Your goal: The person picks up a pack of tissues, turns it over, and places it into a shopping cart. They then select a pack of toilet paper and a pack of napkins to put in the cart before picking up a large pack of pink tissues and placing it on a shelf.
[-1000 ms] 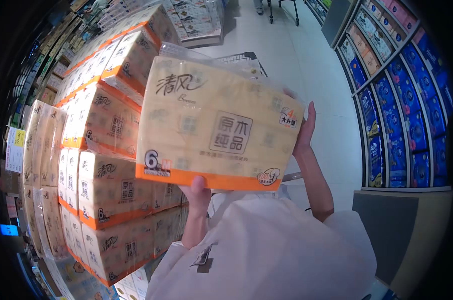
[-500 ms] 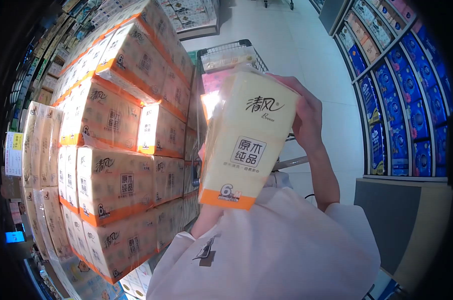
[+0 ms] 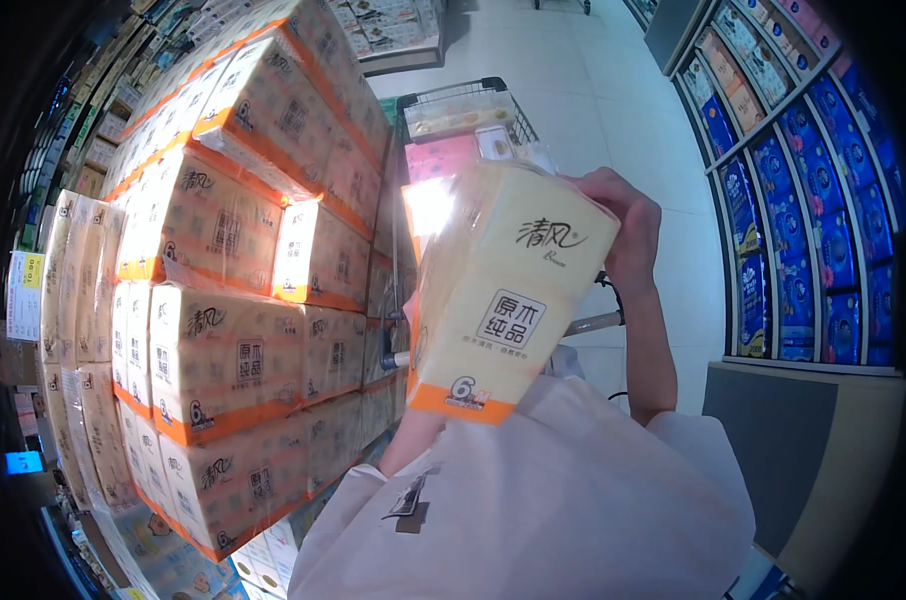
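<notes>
Right grip: the right hand [image 3: 628, 225] has its fingers bent over the upper right corner of a cream, box-shaped tissue pack [image 3: 518, 290] in clear plastic with an orange lower band; it is closed on that corner.
Left grip: mostly hidden behind the pack; the bare left forearm [image 3: 413, 440] rises to its lower edge, and how far the grip is open cannot be told.
Tissue pack: held tilted, a narrow printed end facing the person, in front of the white shirt [image 3: 543, 490], covering the middle of the grey cart handle [image 3: 597, 323].
Cart: a black wire-mesh shopping cart [image 3: 451, 92] carries a pink soft pack [image 3: 441, 157] near its left edge and a cream-and-white pack [image 3: 461, 119] near its far edge.
Left side: stacked cream-and-orange tissue packs [image 3: 228, 360] stand beside the cart.
Right side: pale floor tiles [image 3: 673, 215], then a metal-framed shelf [image 3: 818, 368] with blue plastic packs [image 3: 798, 225] rising from its near edge.
</notes>
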Tool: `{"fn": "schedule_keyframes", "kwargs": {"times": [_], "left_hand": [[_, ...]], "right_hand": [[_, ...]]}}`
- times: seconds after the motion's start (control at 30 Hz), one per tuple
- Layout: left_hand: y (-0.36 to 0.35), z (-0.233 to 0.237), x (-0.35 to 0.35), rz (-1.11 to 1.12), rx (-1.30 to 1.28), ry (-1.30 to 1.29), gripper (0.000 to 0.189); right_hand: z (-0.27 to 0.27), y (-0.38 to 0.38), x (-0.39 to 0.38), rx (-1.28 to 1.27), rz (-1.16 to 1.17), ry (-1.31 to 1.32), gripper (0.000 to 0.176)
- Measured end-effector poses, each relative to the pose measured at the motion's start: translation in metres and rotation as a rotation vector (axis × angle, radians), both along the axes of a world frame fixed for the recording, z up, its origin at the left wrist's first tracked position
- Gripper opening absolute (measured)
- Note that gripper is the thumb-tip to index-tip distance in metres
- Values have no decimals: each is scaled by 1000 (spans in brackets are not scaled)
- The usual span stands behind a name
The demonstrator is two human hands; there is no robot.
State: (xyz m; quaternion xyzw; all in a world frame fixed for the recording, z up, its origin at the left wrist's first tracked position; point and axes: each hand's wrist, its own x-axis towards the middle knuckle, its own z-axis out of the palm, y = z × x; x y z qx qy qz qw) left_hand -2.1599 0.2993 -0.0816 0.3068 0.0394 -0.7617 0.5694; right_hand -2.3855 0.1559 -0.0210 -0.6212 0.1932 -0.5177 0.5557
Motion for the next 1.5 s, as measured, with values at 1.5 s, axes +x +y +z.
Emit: {"fn": "schedule_keyframes", "kwargs": {"times": [1.5], "left_hand": [[-124,-113,63,66,-106,-1390,91]], "right_hand": [[-209,2,63,937,48,549,82]]}}
